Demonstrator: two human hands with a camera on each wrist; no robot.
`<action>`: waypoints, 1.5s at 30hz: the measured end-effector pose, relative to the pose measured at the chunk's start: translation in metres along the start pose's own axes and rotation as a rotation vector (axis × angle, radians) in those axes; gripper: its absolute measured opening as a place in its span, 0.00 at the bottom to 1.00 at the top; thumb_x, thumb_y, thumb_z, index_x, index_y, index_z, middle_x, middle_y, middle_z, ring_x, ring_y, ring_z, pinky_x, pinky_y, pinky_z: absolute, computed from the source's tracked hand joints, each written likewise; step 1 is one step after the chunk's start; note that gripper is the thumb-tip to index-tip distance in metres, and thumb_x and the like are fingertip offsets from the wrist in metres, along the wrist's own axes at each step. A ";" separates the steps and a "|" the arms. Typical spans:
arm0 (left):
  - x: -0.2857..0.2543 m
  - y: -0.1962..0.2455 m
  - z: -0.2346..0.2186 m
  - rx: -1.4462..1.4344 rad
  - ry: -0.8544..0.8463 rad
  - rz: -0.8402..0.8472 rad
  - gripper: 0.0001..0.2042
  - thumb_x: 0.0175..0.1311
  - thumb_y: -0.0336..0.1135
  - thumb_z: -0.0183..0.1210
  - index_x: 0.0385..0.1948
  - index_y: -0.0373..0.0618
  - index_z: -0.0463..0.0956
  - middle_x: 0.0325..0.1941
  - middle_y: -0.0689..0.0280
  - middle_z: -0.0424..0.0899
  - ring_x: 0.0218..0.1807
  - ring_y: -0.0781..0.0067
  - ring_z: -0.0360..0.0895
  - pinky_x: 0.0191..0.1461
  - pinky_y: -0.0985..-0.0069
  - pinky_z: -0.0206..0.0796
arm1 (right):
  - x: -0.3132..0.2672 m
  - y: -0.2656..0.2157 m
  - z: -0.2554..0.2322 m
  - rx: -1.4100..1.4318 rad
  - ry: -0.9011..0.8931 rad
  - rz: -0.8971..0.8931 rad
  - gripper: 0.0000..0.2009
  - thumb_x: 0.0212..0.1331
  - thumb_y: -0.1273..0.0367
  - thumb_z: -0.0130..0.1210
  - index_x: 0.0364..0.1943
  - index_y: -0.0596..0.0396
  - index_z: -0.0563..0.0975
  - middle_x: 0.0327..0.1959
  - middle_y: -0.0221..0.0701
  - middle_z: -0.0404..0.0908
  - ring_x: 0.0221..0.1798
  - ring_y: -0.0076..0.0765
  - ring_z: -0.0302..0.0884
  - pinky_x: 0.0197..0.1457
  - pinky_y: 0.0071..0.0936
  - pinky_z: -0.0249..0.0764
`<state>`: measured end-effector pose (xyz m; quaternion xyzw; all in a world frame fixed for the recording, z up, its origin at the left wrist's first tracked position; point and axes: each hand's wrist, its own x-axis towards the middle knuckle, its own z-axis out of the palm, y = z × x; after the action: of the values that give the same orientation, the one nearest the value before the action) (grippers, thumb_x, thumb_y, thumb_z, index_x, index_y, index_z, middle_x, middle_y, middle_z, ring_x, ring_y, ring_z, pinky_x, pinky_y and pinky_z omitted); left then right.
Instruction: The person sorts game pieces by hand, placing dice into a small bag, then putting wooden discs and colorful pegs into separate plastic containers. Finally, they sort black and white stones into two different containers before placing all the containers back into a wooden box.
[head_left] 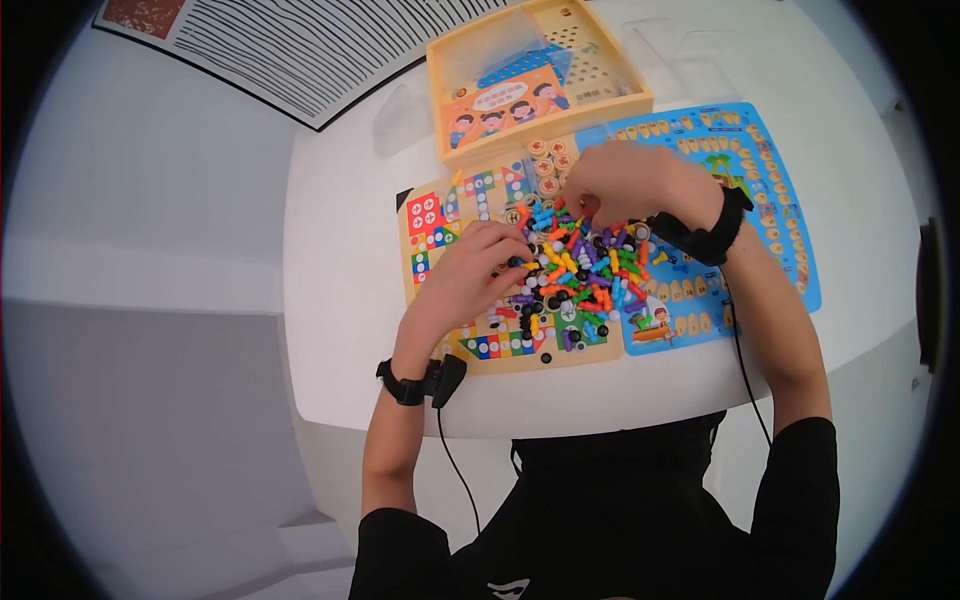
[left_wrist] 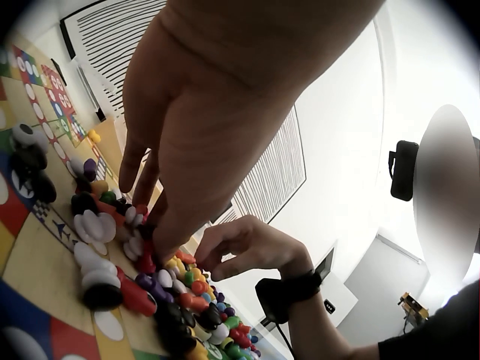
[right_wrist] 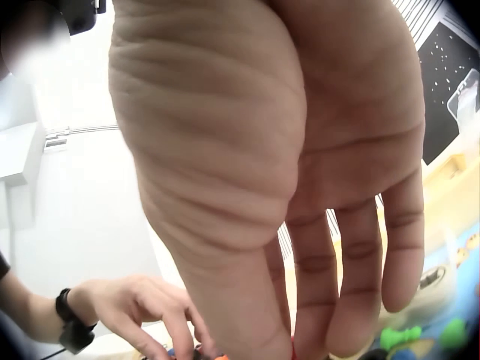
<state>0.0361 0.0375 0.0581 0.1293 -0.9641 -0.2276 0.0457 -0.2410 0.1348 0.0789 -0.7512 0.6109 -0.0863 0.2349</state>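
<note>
A heap of small colourful game pawns (head_left: 575,265), mixed with black and white pieces, is spread across the seam of two printed game boards. My left hand (head_left: 470,275) reaches in from the left with bent, spread fingers, its fingertips down among the pieces. In the left wrist view a red pawn (left_wrist: 145,260) lies right by its thumb and fingers. My right hand (head_left: 640,185) is over the far side of the heap, thumb and index finger close together. Something small and red (right_wrist: 292,348) shows at its fingertips in the right wrist view; whether they pinch it I cannot tell.
Wooden discs with red characters (head_left: 548,165) sit behind the heap. Farther back stands a wooden box (head_left: 640,104) holding a picture booklet (head_left: 505,100) and clear plastic. The blue path board (head_left: 800,270) extends right. A loose black piece (head_left: 546,358) lies near the front edge.
</note>
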 end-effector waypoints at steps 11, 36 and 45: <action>0.000 0.021 -0.010 0.078 -0.022 -0.039 0.15 0.61 0.30 0.71 0.49 0.46 0.82 0.55 0.63 0.80 0.58 0.58 0.77 0.59 0.65 0.73 | -0.022 0.014 0.011 -0.107 0.053 0.153 0.08 0.46 0.71 0.70 0.33 0.44 0.89 0.31 0.29 0.86 0.41 0.40 0.86 0.40 0.39 0.79; 0.082 0.038 0.027 0.148 -0.025 0.070 0.16 0.69 0.40 0.66 0.53 0.42 0.83 0.55 0.61 0.81 0.60 0.54 0.76 0.66 0.63 0.69 | 0.004 0.055 0.011 0.207 0.562 0.164 0.05 0.61 0.71 0.62 0.38 0.56 0.85 0.34 0.36 0.87 0.42 0.46 0.86 0.47 0.41 0.81; 0.084 0.034 0.026 0.089 -0.038 0.099 0.12 0.67 0.37 0.67 0.47 0.41 0.82 0.53 0.60 0.80 0.58 0.55 0.77 0.63 0.63 0.70 | 0.018 0.078 0.032 -0.158 0.598 0.019 0.03 0.58 0.70 0.64 0.32 0.52 0.85 0.36 0.31 0.86 0.45 0.46 0.83 0.48 0.43 0.80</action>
<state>-0.0564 0.0554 0.0531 0.0792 -0.9792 -0.1842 0.0325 -0.2921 0.1142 0.0125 -0.7026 0.6647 -0.2537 -0.0137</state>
